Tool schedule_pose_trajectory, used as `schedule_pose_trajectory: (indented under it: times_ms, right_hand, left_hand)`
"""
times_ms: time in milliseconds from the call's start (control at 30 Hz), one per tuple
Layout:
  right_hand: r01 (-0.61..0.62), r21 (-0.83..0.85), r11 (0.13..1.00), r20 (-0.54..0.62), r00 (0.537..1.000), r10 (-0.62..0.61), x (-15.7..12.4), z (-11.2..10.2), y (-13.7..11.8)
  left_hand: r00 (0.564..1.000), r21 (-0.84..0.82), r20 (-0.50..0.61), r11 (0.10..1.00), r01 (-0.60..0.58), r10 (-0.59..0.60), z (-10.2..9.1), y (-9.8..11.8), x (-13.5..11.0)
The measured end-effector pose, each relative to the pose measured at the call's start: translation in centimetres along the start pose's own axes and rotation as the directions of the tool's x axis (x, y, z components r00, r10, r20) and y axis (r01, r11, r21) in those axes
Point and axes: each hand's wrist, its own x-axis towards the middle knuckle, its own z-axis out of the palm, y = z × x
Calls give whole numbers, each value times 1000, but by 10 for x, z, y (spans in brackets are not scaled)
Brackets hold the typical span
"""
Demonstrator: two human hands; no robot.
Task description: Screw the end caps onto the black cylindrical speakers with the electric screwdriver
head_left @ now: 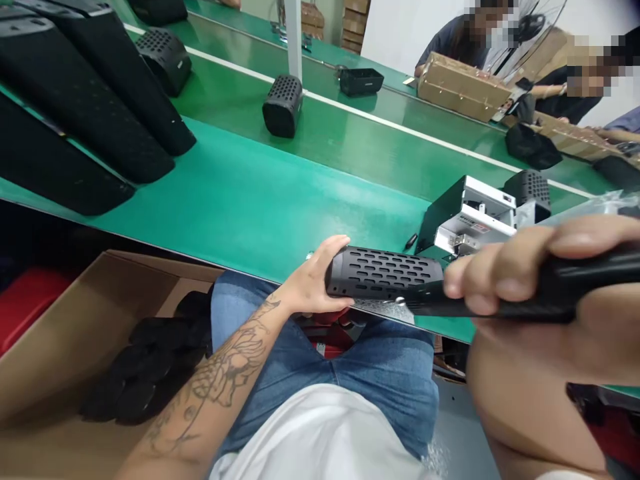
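My left hand (317, 280) is wrapped round the left end of a dark grey slotted housing (385, 272), with the thumb below and the fingers above. The housing lies on its side at the bench's front edge. My right hand (545, 287) grips a black electric screwdriver (520, 308) that points left and lies nearly level. Its silver tip is at the housing's lower side; whether it touches a screw I cannot tell. Behind the housing stands a black and silver screw feeder (467, 220). A small black piece (411, 241) lies beside the feeder.
Tall black panels (85, 100) stand at the left of the green bench (240, 207). More slotted housings (283, 107) sit along the conveyor (360, 143). An open carton (55, 360) of black parts is low on the left. Co-workers (455, 37) are across the line near brown cartons (463, 87).
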Motion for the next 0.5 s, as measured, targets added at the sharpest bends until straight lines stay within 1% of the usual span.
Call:
schedule_pose_trajectory:
  times_ms: [133,233,300,400,500]
  right_hand:
    - [-8,31,999,174,985,3,-6,52,12]
    - [-7,76,997,291,957,-15,-10,78,23]
    - [-1,130,991,336,941,-44,-15,87,30]
    - [-4,197,980,376,924,-72,-20,91,36]
    - [-30,187,982,421,905,-52,-22,91,38]
  left_hand:
    - [997,-38,-56,998,-53,51,6,-4,0]
    - [996,-55,-69,996,-64,60,6,-2,1]
    - [996,-57,-67,996,-65,61,6,-2,2]
    - [995,-55,-73,996,-64,60,7,-1,2]
    - [995,-60,-83,997,-57,52,7,0,2]
